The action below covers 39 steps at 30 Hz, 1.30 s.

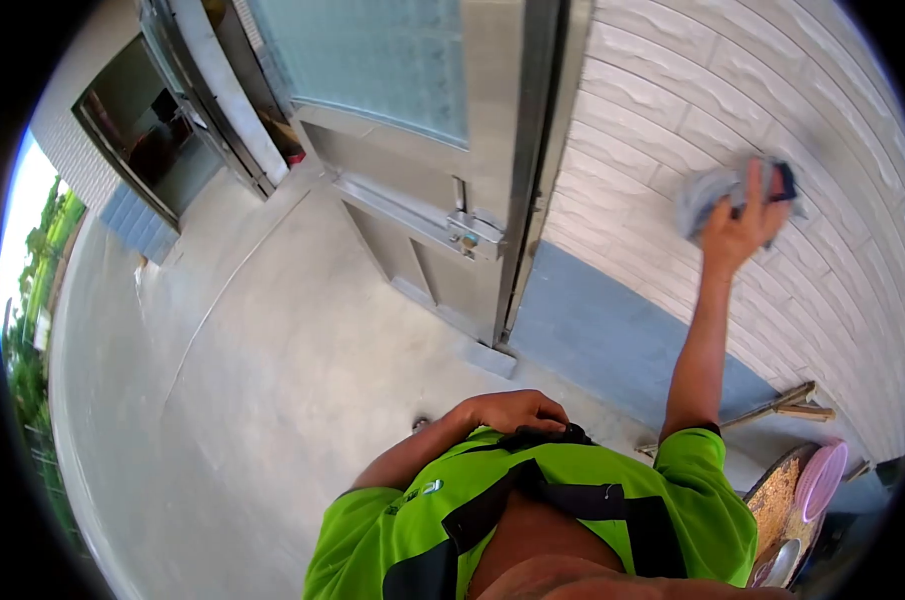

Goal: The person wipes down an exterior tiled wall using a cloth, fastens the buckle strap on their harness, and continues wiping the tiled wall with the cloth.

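My right hand (738, 232) reaches up to the white brick-patterned wall (663, 130) and presses a grey cloth (708, 195) against it. Dark and reddish patches show at the cloth's right side, and both hand and cloth are slightly blurred. At my waist, my left hand (518, 410) is held against the front of my green shirt (573, 470). Its fingers are curled beside a bunched black thing (563, 432), and what they hold, if anything, is hidden.
A metal door (423, 190) with a frosted pane and latch stands open left of the wall. Below the wall runs a blue-grey band (603, 310). At lower right are a wooden stool (803, 405), a round board (773, 495) and a pink basket (823, 480). Concrete floor (283, 350) stretches left.
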{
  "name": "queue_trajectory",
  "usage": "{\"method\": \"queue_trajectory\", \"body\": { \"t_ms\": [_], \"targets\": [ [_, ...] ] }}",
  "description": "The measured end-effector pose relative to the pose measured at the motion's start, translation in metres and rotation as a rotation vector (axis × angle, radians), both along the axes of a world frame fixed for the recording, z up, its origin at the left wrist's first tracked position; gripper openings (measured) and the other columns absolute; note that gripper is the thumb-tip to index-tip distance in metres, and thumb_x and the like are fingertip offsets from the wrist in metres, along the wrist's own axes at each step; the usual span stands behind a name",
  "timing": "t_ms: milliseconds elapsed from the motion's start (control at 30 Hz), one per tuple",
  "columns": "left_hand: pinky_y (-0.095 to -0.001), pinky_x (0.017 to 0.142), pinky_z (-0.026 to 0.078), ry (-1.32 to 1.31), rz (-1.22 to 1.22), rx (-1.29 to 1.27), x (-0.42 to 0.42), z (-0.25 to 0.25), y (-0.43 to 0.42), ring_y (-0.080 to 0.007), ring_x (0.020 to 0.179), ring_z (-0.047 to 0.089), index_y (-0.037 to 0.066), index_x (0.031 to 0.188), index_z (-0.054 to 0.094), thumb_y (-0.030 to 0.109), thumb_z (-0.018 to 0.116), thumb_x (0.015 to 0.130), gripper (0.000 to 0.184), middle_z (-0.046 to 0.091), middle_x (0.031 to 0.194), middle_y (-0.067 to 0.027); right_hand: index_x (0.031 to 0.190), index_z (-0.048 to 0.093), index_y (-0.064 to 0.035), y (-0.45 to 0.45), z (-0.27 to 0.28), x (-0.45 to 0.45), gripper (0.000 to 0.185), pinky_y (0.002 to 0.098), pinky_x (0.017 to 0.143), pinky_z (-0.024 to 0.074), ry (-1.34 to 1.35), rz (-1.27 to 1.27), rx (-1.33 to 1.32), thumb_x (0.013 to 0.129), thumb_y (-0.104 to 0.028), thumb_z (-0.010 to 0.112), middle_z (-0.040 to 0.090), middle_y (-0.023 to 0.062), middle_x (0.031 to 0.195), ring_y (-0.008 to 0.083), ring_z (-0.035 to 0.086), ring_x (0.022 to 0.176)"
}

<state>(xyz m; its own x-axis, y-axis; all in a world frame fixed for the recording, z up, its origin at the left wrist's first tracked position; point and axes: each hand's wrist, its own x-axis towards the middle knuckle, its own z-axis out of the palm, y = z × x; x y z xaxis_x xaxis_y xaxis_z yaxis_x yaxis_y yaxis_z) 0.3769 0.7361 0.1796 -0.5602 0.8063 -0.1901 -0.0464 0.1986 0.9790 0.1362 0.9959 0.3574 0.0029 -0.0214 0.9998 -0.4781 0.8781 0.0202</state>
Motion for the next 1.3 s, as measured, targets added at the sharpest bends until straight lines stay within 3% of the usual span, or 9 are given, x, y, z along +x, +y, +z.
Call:
{"method": "queue_trajectory", "body": {
  "t_ms": [267, 467, 667, 733, 767, 800, 1067, 1200, 1300],
  "targets": [
    [-0.0351, 0.099, 0.049, -0.049, -0.047, -0.031, 0.02, 0.008, -0.114, -0.0194, 0.11, 0.062, -0.002, 0.13, 0.063, 0.022, 0.057, 0.104, 0.036, 0.071, 0.12, -0.0142, 0.137, 0.066, -0.0184, -0.047, 0.023, -0.032, 0.062, 0.0602, 0.118, 0.0283, 0.09, -0.384, -0.134, 0.076, -0.021, 0.064, 0.053, 0.0197, 0.142, 0.0382, 0.048, 0.132],
    [-0.0343, 0.104, 0.046, -0.281, -0.122, 0.102, 0.03, 0.011, -0.147, -0.0167, 0.116, 0.059, -0.002, 0.135, 0.061, 0.016, 0.055, 0.105, 0.035, 0.069, 0.124, -0.0093, 0.135, 0.067, -0.0166, -0.068, -0.055, 0.008, 0.067, 0.052, 0.11, 0.0348, -0.2, -0.192, -0.041, 0.07, 0.0, 0.065, 0.053, 0.0185, 0.142, 0.0377, 0.048, 0.128],
    [-0.0333, 0.105, 0.045, -0.349, -0.237, 0.155, 0.027, 0.011, -0.132, -0.0153, 0.118, 0.058, -0.002, 0.137, 0.059, 0.022, 0.058, 0.106, 0.039, 0.067, 0.128, -0.0075, 0.135, 0.065, -0.0148, -0.058, 0.089, 0.006, 0.066, 0.0495, 0.111, 0.0354, 0.172, -0.009, -0.215, 0.071, 0.001, 0.066, 0.054, 0.0197, 0.14, 0.0408, 0.048, 0.128],
    [-0.032, 0.106, 0.044, -0.367, -0.282, 0.168, 0.024, 0.011, -0.119, -0.015, 0.12, 0.058, -0.002, 0.139, 0.059, 0.02, 0.057, 0.107, 0.039, 0.066, 0.13, -0.008, 0.129, 0.066, -0.0025, -0.076, 0.117, 0.005, 0.041, 0.0504, 0.109, 0.0412, 0.15, -0.264, -0.126, 0.09, -0.011, 0.06, 0.06, 0.0249, 0.132, 0.0446, 0.054, 0.124],
    [-0.0307, 0.107, 0.043, -0.382, -0.301, 0.201, 0.022, 0.01, -0.112, -0.0147, 0.121, 0.057, -0.001, 0.14, 0.058, 0.019, 0.056, 0.108, 0.038, 0.066, 0.132, -0.0085, 0.131, 0.066, -0.0092, -0.078, 0.112, -0.009, 0.05, 0.051, 0.109, 0.0384, 0.155, -0.263, -0.146, 0.081, -0.008, 0.064, 0.057, 0.0218, 0.135, 0.0429, 0.05, 0.127],
    [-0.0307, 0.107, 0.043, -0.385, -0.324, 0.192, 0.021, 0.011, -0.105, -0.0147, 0.121, 0.057, -0.001, 0.14, 0.058, 0.019, 0.056, 0.108, 0.038, 0.066, 0.132, -0.0085, 0.134, 0.066, -0.0159, -0.077, 0.099, -0.025, 0.062, 0.0516, 0.11, 0.0356, 0.161, -0.259, -0.163, 0.073, -0.005, 0.068, 0.055, 0.0187, 0.139, 0.0413, 0.047, 0.13],
    [-0.0328, 0.106, 0.045, -0.331, -0.415, 0.162, 0.012, 0.0, -0.026, -0.0163, 0.12, 0.059, -0.001, 0.141, 0.057, 0.022, 0.056, 0.107, 0.041, 0.066, 0.131, -0.0096, 0.12, 0.073, -0.0142, -0.032, -0.126, 0.025, 0.05, 0.0522, 0.098, 0.0444, -0.264, -0.082, 0.048, 0.072, -0.005, 0.07, 0.061, 0.017, 0.121, 0.0429, 0.054, 0.121],
    [-0.0327, 0.106, 0.045, -0.258, -0.573, 0.064, 0.007, -0.013, 0.006, -0.017, 0.119, 0.06, 0.0, 0.14, 0.058, 0.028, 0.056, 0.107, 0.044, 0.067, 0.131, -0.0107, 0.127, 0.067, -0.0091, 0.008, -0.255, 0.096, 0.052, 0.0502, 0.102, 0.0454, -0.723, 0.058, -0.449, 0.076, 0.002, 0.066, 0.062, 0.0199, 0.124, 0.0448, 0.055, 0.119],
    [-0.0335, 0.107, 0.044, -0.224, -0.654, -0.004, 0.003, -0.015, 0.021, -0.0181, 0.121, 0.059, 0.002, 0.142, 0.057, 0.039, 0.06, 0.104, 0.054, 0.066, 0.135, -0.0106, 0.126, 0.067, -0.0067, 0.044, -0.293, 0.138, 0.045, 0.0449, 0.098, 0.049, -0.738, 0.022, -0.831, 0.081, -0.001, 0.065, 0.064, 0.0218, 0.12, 0.0414, 0.06, 0.113]
  ]
}}
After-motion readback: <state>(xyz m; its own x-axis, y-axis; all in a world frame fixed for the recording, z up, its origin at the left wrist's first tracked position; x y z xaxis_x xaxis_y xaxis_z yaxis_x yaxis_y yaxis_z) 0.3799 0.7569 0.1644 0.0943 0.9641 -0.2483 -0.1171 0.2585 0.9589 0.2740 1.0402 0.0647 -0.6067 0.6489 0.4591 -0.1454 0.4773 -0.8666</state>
